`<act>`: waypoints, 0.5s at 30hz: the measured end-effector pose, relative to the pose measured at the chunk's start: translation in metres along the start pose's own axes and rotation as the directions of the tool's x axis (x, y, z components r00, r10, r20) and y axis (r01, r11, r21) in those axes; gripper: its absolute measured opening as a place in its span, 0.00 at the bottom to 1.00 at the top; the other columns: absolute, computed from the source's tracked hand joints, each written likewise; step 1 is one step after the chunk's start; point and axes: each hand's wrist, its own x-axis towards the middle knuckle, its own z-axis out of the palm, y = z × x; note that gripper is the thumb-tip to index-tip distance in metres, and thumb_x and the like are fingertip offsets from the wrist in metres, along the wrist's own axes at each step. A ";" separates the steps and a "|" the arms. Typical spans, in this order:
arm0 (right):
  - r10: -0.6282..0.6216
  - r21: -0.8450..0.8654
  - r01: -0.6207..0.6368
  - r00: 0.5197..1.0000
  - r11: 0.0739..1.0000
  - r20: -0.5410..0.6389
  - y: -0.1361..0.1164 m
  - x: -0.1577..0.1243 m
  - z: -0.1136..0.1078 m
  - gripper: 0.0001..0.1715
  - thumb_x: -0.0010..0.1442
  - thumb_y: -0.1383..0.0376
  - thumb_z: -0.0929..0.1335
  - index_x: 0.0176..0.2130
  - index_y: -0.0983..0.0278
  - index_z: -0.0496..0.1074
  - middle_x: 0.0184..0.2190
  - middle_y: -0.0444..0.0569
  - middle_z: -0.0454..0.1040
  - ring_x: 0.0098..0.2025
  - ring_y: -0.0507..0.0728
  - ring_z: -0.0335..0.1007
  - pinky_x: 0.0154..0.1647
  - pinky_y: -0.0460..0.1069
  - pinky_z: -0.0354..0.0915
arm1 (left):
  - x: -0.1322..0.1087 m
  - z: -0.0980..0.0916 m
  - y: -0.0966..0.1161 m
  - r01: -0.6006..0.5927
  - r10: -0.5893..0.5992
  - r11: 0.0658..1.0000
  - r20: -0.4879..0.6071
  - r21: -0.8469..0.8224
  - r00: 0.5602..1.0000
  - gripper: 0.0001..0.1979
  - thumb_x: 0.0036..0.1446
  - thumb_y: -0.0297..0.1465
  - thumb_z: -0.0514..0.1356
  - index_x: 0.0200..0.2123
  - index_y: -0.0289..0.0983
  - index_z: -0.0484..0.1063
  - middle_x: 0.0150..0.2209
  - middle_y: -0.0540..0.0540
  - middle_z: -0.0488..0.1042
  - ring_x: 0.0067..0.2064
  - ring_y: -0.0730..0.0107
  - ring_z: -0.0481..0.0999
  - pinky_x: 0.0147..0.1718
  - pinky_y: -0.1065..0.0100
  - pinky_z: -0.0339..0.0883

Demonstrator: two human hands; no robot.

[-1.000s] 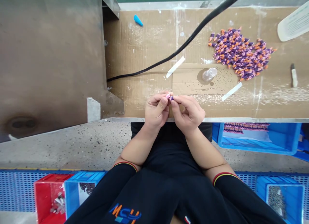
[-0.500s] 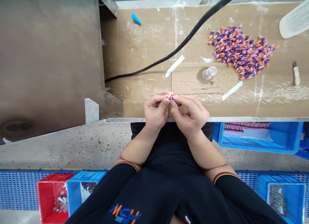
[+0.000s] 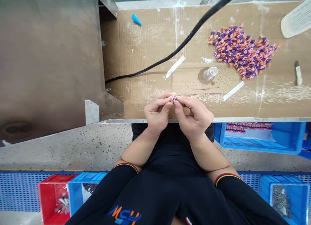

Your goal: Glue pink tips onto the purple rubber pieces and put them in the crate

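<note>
Close to the table's front edge, my left hand (image 3: 157,111) and my right hand (image 3: 193,115) meet fingertip to fingertip. Between them is a small pink, white and purple piece (image 3: 174,98), pinched by thumb and forefinger from both sides. Fingers cover most of it, so its full shape is hidden. It matches in colour the purple, pink and orange pieces heaped in a pile (image 3: 243,51) at the back right. Just beyond my hands, a small clear cup (image 3: 210,73) stands on a damp cardboard sheet (image 3: 184,84).
A black cable (image 3: 175,51) crosses the cardboard-covered table from a metal housing (image 3: 48,56) at left. A blue cone tip (image 3: 136,19), a white bottle (image 3: 296,19) and a brush-like tool (image 3: 298,73) lie around. A blue crate (image 3: 259,147) with rows of striped pieces sits below the edge at right.
Both hands have shifted slightly to the right, the small piece staying pinched between them. The right hand's fingers have turned a little. Objects on the table have not moved.
</note>
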 end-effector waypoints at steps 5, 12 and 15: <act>0.006 0.069 -0.004 1.000 0.998 -0.027 0.000 -0.002 0.002 0.11 0.72 0.71 0.76 0.50 0.56 0.83 0.42 0.45 0.90 0.41 0.57 0.91 0.45 0.51 0.87 | -0.001 0.000 0.002 0.051 -0.050 0.998 0.019 -0.043 0.999 0.11 0.60 0.48 0.79 0.39 0.50 0.91 0.44 0.45 0.88 0.46 0.67 0.89 0.51 0.65 0.86; 0.028 0.106 -0.021 0.997 0.994 -0.070 0.000 -0.004 0.008 0.10 0.72 0.72 0.75 0.49 0.57 0.83 0.41 0.45 0.90 0.41 0.56 0.91 0.44 0.51 0.88 | 0.001 0.000 0.002 0.045 -0.041 0.997 0.060 -0.066 0.997 0.09 0.64 0.47 0.77 0.42 0.52 0.91 0.46 0.46 0.88 0.48 0.68 0.89 0.53 0.67 0.85; 0.037 0.104 -0.030 0.997 0.994 -0.067 0.000 -0.005 0.008 0.09 0.73 0.70 0.75 0.49 0.56 0.83 0.41 0.45 0.90 0.41 0.57 0.91 0.44 0.52 0.88 | 0.001 -0.001 0.002 0.066 -0.062 0.995 0.052 -0.080 0.997 0.10 0.62 0.47 0.78 0.41 0.50 0.91 0.46 0.44 0.88 0.48 0.66 0.89 0.53 0.65 0.85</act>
